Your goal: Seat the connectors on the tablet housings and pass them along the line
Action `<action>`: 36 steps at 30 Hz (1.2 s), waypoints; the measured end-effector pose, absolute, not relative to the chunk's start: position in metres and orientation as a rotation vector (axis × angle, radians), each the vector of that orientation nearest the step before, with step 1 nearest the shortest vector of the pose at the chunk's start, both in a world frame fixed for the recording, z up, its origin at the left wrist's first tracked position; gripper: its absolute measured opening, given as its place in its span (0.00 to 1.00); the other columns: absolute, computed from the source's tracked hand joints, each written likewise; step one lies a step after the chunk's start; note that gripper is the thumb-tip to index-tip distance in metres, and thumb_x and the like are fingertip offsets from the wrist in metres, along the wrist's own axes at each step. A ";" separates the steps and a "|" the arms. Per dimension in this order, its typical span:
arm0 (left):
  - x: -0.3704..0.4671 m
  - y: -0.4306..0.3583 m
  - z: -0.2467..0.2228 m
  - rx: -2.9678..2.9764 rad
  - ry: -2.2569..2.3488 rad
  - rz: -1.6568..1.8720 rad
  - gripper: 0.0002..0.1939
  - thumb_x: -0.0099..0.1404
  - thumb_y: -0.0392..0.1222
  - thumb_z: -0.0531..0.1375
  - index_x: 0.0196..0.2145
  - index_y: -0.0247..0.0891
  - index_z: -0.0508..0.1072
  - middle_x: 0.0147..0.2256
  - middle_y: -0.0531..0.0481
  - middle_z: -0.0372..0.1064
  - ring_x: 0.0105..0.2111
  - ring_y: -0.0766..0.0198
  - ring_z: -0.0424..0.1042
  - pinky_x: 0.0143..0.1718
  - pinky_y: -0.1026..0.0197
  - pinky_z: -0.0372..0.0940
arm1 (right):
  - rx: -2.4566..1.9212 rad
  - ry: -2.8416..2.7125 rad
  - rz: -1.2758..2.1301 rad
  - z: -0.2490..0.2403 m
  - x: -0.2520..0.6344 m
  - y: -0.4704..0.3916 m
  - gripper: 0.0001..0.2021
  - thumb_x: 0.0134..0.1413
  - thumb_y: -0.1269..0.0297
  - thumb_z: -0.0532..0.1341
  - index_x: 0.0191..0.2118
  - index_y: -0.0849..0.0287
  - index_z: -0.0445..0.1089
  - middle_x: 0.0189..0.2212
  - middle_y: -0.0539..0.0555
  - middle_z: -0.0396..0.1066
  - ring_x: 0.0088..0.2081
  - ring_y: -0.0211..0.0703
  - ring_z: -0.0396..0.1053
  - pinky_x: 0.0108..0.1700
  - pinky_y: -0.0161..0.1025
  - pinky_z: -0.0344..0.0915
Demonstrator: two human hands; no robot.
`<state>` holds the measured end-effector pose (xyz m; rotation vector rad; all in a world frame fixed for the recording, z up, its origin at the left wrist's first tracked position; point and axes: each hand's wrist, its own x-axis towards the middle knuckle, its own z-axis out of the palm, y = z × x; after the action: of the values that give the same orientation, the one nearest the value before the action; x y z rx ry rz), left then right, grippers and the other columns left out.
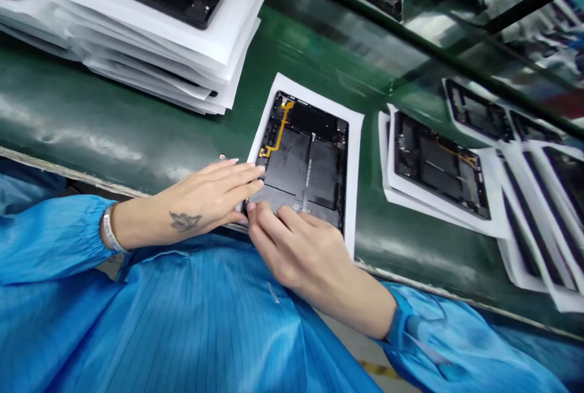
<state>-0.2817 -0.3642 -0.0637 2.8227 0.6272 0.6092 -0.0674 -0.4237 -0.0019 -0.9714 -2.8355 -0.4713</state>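
Note:
An opened black tablet housing (292, 159) lies on a white sheet (356, 137) on the green bench, its flat grey batteries and an orange ribbon cable (283, 128) showing. My left hand (214, 195) rests flat at the housing's left edge, fingers stretched out over the rim. Over the lower left corner is my right hand (292, 238), its fingers curled and the thumb and index tips pressed together; what they pinch, if anything, is hidden beneath them.
A tall stack of white sheets (173, 70) with black housings stands at the upper left. More housings on sheets (438, 165) lie to the right, several leaning in a row (542, 216). A dark rail (410, 40) crosses behind. A tiny part (222, 156) lies near my left hand.

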 end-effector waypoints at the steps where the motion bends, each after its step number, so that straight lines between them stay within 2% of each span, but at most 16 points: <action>1: -0.282 -0.364 -0.064 2.833 0.623 0.611 0.24 0.78 0.47 0.49 0.63 0.30 0.63 0.66 0.37 0.58 0.67 0.54 0.59 0.69 0.47 0.55 | -0.990 -2.827 -0.465 -0.002 -0.069 -0.424 0.11 0.66 0.74 0.54 0.36 0.61 0.74 0.31 0.53 0.73 0.28 0.40 0.62 0.26 0.41 0.55; 7: -0.283 -0.366 -0.066 2.875 0.654 0.597 0.26 0.78 0.49 0.49 0.65 0.28 0.61 0.67 0.37 0.57 0.67 0.52 0.59 0.68 0.46 0.55 | -1.017 -2.851 -0.399 0.000 -0.070 -0.424 0.14 0.68 0.74 0.52 0.35 0.61 0.73 0.30 0.52 0.71 0.30 0.38 0.62 0.27 0.40 0.54; 12: -0.283 -0.367 -0.066 2.879 0.627 0.593 0.26 0.77 0.47 0.50 0.65 0.27 0.61 0.66 0.36 0.58 0.67 0.51 0.58 0.69 0.45 0.55 | -1.067 -2.798 -0.516 -0.005 -0.073 -0.429 0.10 0.67 0.73 0.55 0.37 0.62 0.73 0.33 0.53 0.73 0.29 0.38 0.61 0.27 0.41 0.53; 15: -0.283 -0.363 -0.063 2.837 0.603 0.604 0.25 0.77 0.46 0.51 0.65 0.28 0.61 0.66 0.36 0.58 0.67 0.53 0.58 0.69 0.45 0.55 | -1.061 -2.772 -0.464 -0.011 -0.068 -0.426 0.11 0.68 0.72 0.54 0.38 0.61 0.74 0.32 0.52 0.73 0.30 0.38 0.63 0.28 0.40 0.54; 17: -0.286 -0.361 -0.060 2.821 0.585 0.589 0.27 0.77 0.48 0.52 0.66 0.29 0.60 0.67 0.35 0.56 0.68 0.53 0.57 0.68 0.45 0.56 | -1.046 -2.715 -0.394 -0.016 -0.062 -0.425 0.12 0.69 0.72 0.53 0.43 0.61 0.74 0.34 0.53 0.75 0.31 0.38 0.64 0.29 0.40 0.55; 19: -0.293 -0.360 -0.058 2.822 0.616 0.595 0.28 0.76 0.49 0.52 0.67 0.30 0.59 0.68 0.35 0.54 0.68 0.51 0.57 0.67 0.45 0.57 | -1.121 -2.547 -0.355 -0.019 -0.055 -0.427 0.13 0.69 0.70 0.54 0.53 0.62 0.72 0.35 0.54 0.76 0.31 0.40 0.66 0.30 0.41 0.57; 22: -0.305 -0.364 -0.055 2.837 0.731 0.694 0.26 0.76 0.47 0.53 0.66 0.33 0.60 0.65 0.35 0.61 0.64 0.50 0.63 0.63 0.46 0.64 | -1.327 -2.069 -0.172 -0.021 -0.051 -0.438 0.18 0.67 0.67 0.57 0.60 0.56 0.67 0.32 0.52 0.75 0.28 0.41 0.66 0.31 0.41 0.61; 25: -0.310 -0.372 -0.053 2.889 0.735 0.766 0.20 0.75 0.38 0.53 0.62 0.33 0.66 0.59 0.37 0.69 0.59 0.52 0.70 0.57 0.50 0.69 | -1.304 -1.731 0.080 -0.023 -0.053 -0.452 0.16 0.71 0.60 0.53 0.55 0.51 0.73 0.32 0.52 0.74 0.31 0.42 0.69 0.34 0.42 0.65; 28: -0.307 -0.378 -0.050 2.972 0.615 0.779 0.17 0.74 0.31 0.53 0.58 0.32 0.69 0.56 0.37 0.72 0.57 0.54 0.72 0.54 0.53 0.71 | -1.182 -1.783 0.143 -0.031 -0.057 -0.461 0.22 0.71 0.53 0.48 0.49 0.56 0.77 0.30 0.54 0.71 0.32 0.43 0.68 0.36 0.43 0.66; 31: -0.300 -0.380 -0.050 3.023 0.500 0.807 0.17 0.73 0.28 0.52 0.57 0.31 0.68 0.55 0.37 0.72 0.57 0.53 0.72 0.54 0.53 0.72 | -1.021 -1.853 0.093 -0.046 -0.062 -0.463 0.17 0.70 0.57 0.54 0.48 0.61 0.76 0.27 0.54 0.71 0.29 0.41 0.67 0.33 0.41 0.66; 33: -0.296 -0.379 -0.051 3.031 0.454 0.804 0.16 0.73 0.28 0.52 0.57 0.28 0.68 0.55 0.36 0.72 0.56 0.52 0.72 0.54 0.52 0.72 | -0.971 -1.879 0.014 -0.057 -0.065 -0.463 0.12 0.67 0.63 0.58 0.49 0.62 0.74 0.31 0.56 0.74 0.33 0.42 0.71 0.35 0.41 0.69; 36: -0.293 -0.379 -0.052 3.013 0.441 0.797 0.16 0.73 0.27 0.52 0.56 0.25 0.68 0.55 0.35 0.72 0.56 0.50 0.72 0.55 0.51 0.72 | -0.998 -1.968 -0.098 -0.070 -0.066 -0.463 0.11 0.64 0.69 0.61 0.50 0.59 0.74 0.33 0.56 0.77 0.38 0.45 0.73 0.39 0.42 0.71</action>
<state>-0.2929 -0.3785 -0.0524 3.0133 0.4414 0.7975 -0.0658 -0.4635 -0.0701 -0.9975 -1.9679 -0.0975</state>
